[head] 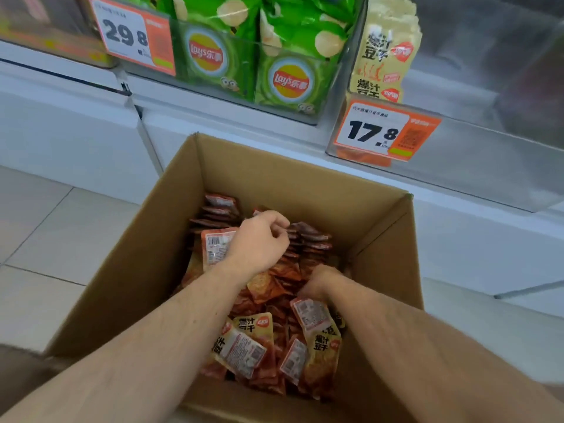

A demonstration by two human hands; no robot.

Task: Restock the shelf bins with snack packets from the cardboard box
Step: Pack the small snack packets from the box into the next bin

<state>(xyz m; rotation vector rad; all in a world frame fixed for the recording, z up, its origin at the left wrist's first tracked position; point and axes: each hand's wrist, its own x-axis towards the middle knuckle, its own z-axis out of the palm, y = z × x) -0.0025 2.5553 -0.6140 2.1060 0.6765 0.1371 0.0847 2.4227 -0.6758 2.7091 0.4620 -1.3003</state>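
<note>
the white shelf (213,123) runs along the far side, well beyond both hands. just below it, the open cardboard box (171,227) sits on the pale tile floor (45,239), and both bare arms reach down into it. up past the left hand, a clear bin (244,53) holds green lay's chip bags (287,77). up past the right hand, another clear bin (488,132) holds pale yellow snack packets (384,53) stood on end. an orange and white price tag reading 17.8 (384,132) hangs on that bin, and one reading 29.8 (134,35) hangs beside the chips.

inside the box, orange and red snack packets (262,340) lie in a loose heap under and around both hands. the left hand (259,239) has its fingers curled round a bunch of packets at the far side of the heap. the right hand (317,283) is pushed down among the packets near the right wall, and its fingers are hidden, so nobody can tell if it holds any.
</note>
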